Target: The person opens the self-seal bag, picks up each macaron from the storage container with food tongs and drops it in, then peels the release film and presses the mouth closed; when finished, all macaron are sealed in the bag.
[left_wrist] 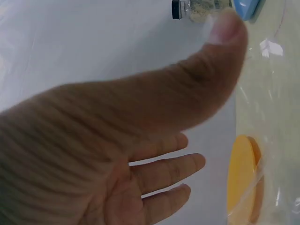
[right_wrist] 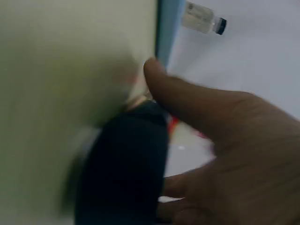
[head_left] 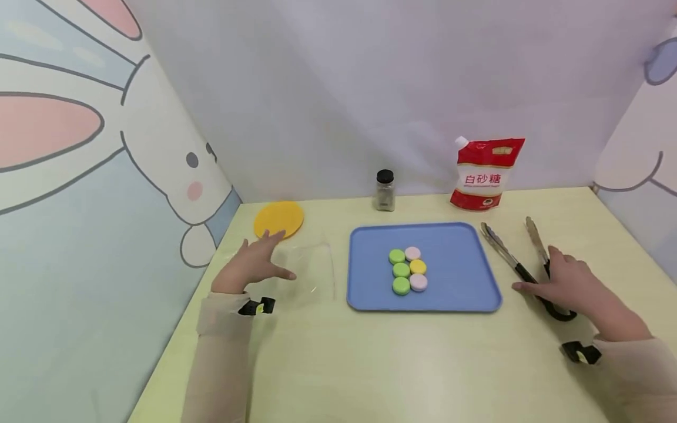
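Note:
My left hand (head_left: 252,264), fingers spread, hovers over a clear plastic sheet or bag (head_left: 312,276); its exact kind is hard to make out. Just beyond the fingertips lies a yellow round disc (head_left: 279,218), which also shows in the left wrist view (left_wrist: 241,183). At the right, my right hand (head_left: 576,288) is over black-handled metal tongs (head_left: 523,273), whose arms stand apart. Its thumb reaches across the left arm and its fingers lie by the other one. A dark handle (right_wrist: 126,168) fills the blurred right wrist view beside the thumb; firm contact cannot be made out.
A blue tray (head_left: 455,288) between the hands carries several green, pink and yellow round pieces (head_left: 401,270) in two columns. Behind it stand a small black-capped jar (head_left: 385,191) and a red-and-white sugar pouch (head_left: 485,176). A pale wall (head_left: 370,88) closes off the table's back.

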Action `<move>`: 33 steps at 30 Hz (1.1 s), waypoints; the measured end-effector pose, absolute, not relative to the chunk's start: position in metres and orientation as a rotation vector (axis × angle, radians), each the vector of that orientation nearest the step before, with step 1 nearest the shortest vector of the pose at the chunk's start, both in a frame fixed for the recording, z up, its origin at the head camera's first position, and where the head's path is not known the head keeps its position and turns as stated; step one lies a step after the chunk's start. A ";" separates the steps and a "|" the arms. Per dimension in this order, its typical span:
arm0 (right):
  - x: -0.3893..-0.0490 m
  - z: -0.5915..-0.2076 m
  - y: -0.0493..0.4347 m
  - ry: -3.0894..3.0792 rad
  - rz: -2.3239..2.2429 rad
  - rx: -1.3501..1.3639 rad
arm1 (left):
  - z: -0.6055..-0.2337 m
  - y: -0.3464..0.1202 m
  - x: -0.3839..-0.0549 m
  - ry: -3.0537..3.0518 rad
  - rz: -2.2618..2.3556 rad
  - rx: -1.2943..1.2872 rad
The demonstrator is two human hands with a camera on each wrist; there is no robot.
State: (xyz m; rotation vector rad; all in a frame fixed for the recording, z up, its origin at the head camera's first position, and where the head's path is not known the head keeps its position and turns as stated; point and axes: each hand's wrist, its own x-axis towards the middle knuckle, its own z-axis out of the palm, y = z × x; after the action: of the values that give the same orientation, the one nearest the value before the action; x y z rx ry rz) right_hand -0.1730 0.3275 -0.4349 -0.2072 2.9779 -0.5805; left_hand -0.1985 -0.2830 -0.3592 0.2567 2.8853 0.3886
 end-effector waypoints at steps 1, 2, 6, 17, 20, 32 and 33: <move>-0.173 -0.441 0.328 3.016 -0.592 -0.198 | -0.363 -0.281 -0.200 2.876 0.371 0.268; -0.173 -0.446 0.328 3.060 -0.602 -0.192 | -0.366 -0.280 -0.202 2.875 0.350 0.277; -0.174 -0.461 0.328 3.142 -0.683 -0.123 | -0.376 -0.278 -0.207 2.932 0.241 0.286; -0.173 -0.465 0.319 3.253 -0.943 -0.093 | -0.397 -0.285 -0.224 3.251 0.329 0.412; -0.173 -0.461 0.313 3.290 -0.987 -0.245 | -0.412 -0.271 -0.232 3.377 0.453 0.535; -0.210 -0.397 0.239 3.062 -0.632 -0.679 | -0.467 -0.232 -0.247 3.349 1.303 0.813; -0.217 -0.391 0.233 3.033 -0.582 -0.673 | -0.470 -0.232 -0.247 3.297 1.402 0.785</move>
State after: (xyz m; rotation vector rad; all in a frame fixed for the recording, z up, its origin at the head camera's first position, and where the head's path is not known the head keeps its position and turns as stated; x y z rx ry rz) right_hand -0.2169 0.2327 -0.3906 -0.6730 3.0327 -0.5816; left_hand -0.2470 -0.2317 -0.4698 0.7848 3.2968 1.4022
